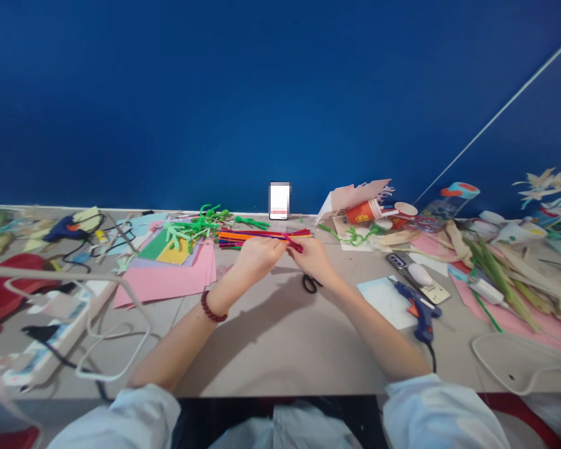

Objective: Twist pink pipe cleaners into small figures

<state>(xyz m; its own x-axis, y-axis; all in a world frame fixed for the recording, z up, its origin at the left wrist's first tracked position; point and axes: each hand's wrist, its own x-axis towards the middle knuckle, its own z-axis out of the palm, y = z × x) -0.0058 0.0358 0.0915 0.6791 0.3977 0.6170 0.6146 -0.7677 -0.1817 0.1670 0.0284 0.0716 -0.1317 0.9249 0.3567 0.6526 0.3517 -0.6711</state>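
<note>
My left hand (257,257) and my right hand (315,259) meet over the middle of the table, both pinched on a short red pipe cleaner (293,244) that spans between them. Just behind them lies a bundle of coloured pipe cleaners (262,236). Black scissors (310,284) lie under my right wrist. A dark red bead bracelet (212,308) circles my left wrist.
Pink and coloured paper sheets (168,274) and green twisted pipe cleaners (201,222) lie left. A blue glue gun (418,308), a phone (397,260), paper cups (365,212) and dried leaves (505,274) lie right. A power strip with cables (51,337) sits front left.
</note>
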